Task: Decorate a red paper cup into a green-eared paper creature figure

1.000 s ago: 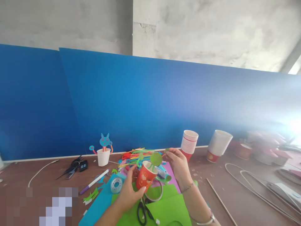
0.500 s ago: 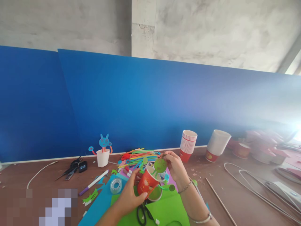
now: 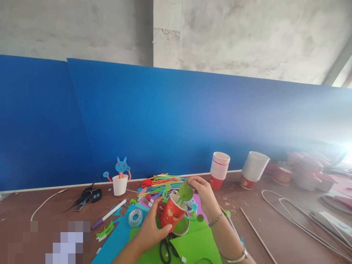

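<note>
My left hand [image 3: 156, 223] is wrapped round a red paper cup [image 3: 172, 215] with a pale heart pattern, tilted a little. Green stems rise out of the cup's mouth to a round green paper face [image 3: 186, 192]. My right hand [image 3: 202, 190] pinches the upper edge of that face. A green arm with a round paper end [image 3: 200, 218] sticks out from the cup's right side, and another green piece [image 3: 167, 190] stands at its left. Below the cup lie green paper sheets [image 3: 192, 244], black-handled scissors [image 3: 165, 251] and a roll of clear tape [image 3: 135, 217].
A white cup with a blue paper cat figure [image 3: 120, 184] stands at the back left. Colourful pipe strips [image 3: 162, 185] lie behind the hands. Stacked paper cups [image 3: 220, 168] and a wrapped cup stack [image 3: 254, 168] stand right. A marker [image 3: 109, 214], thin stick [image 3: 257, 234] and cables lie around.
Both hands keep their hold. The green face has shifted very slightly left, and the right fingertips sit at its top edge. Otherwise little differs.
</note>
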Demonstrator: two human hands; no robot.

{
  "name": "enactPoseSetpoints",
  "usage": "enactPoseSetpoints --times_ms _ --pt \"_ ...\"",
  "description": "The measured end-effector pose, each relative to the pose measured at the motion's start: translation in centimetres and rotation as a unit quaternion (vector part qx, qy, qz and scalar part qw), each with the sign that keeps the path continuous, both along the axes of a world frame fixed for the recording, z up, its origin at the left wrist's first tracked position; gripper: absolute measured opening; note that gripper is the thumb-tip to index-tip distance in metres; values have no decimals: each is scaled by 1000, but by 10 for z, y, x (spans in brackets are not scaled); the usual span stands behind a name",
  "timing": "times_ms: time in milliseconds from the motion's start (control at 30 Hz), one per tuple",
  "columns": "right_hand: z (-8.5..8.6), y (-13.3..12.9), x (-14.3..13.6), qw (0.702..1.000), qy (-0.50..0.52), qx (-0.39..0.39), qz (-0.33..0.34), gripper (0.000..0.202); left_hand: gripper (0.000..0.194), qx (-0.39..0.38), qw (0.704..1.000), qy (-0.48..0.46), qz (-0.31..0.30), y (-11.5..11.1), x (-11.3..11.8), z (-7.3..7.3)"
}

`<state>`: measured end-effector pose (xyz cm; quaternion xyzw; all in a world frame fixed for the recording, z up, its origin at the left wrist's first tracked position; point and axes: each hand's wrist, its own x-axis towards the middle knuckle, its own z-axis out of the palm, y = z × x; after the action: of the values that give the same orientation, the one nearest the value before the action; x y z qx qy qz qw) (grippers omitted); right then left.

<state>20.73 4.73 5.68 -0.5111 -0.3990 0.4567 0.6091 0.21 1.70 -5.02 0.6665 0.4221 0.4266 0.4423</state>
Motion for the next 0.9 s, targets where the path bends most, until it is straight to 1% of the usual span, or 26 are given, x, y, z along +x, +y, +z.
enactPoseSetpoints --times_ms 267,433,567,733,900 --pt "-3 1 -2 999 42 0 21 24 78 3 1000 -10 -7 2 -1 -4" --pt "-3 1 -2 999 31 9 23 25 76 1 1000 -15 -12 2 -1 -3" --pt "-1 0 -2 999 22 8 44 27 76 -2 1000 -16 -17 2 -1 -2" --pt "-3 2 -2 997 31 22 68 39 78 -9 999 -22 -27 2 -2 -3" --pt "-12 7 -4 997 -7 59 42 47 85 -26 999 -33 -24 3 -1 -7"
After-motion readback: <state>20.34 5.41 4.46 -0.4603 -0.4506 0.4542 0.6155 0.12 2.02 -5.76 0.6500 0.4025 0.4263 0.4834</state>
